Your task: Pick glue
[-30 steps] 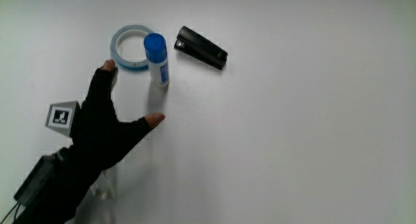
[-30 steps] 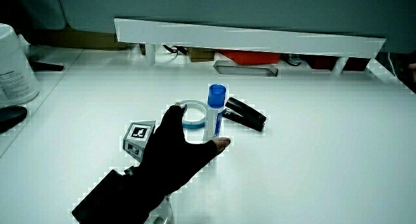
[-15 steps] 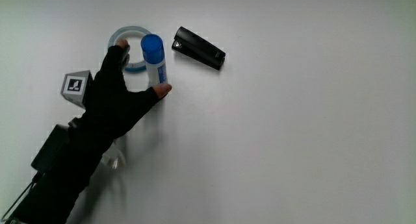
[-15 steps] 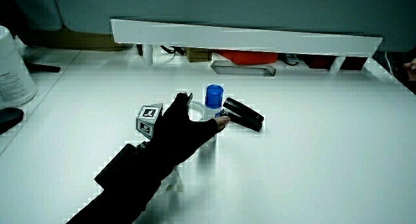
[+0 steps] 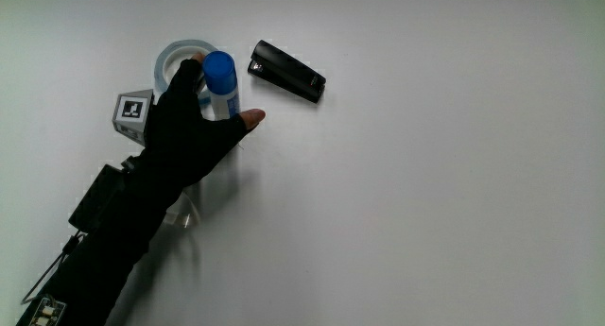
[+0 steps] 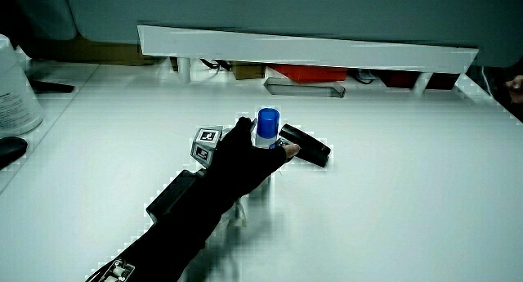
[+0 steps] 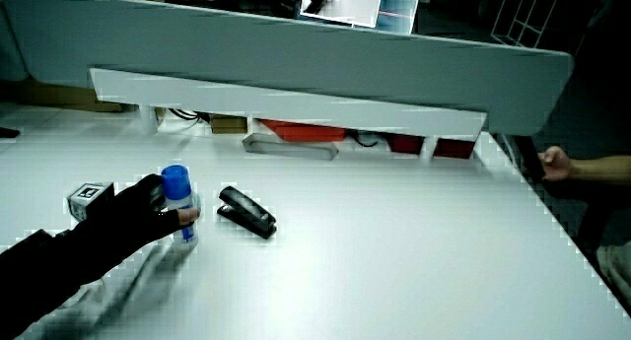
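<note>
On the white surface, well in from its edges, the hand wraps the upright glue stick (blue cap showing), fingers and thumb curled around its body. A tape roll and a black stapler lie just beside it.

The table is lit evenly and brightly, seemingly from overhead, and in the main view it is rendered as an almost unbroken white. Only a pale, soft-edged shadow is thrown under the forearm. In both side views the tabletop is blown out near the partition, so surface detail is lost there, while the recess under the partition's ledge is left dark. The hand is shown as a flat black mass in which little modelling can be made out. Hardly any shadow is cast by the glue stick clasped in it, or by the stapler.
</note>
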Demonstrator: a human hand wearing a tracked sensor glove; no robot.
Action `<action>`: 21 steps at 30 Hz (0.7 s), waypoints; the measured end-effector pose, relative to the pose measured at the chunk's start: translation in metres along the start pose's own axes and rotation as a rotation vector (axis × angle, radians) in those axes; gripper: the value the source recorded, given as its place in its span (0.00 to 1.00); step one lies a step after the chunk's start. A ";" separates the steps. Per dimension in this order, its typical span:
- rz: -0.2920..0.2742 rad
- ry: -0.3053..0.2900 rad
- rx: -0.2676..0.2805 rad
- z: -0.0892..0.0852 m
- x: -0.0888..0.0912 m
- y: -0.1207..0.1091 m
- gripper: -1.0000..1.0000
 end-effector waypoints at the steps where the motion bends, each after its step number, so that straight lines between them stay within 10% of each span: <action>1: -0.008 -0.008 0.004 0.000 -0.001 0.000 0.50; 13: -0.006 0.000 0.060 0.002 -0.007 0.000 0.50; 21: -0.053 0.022 0.167 0.009 -0.005 -0.005 0.75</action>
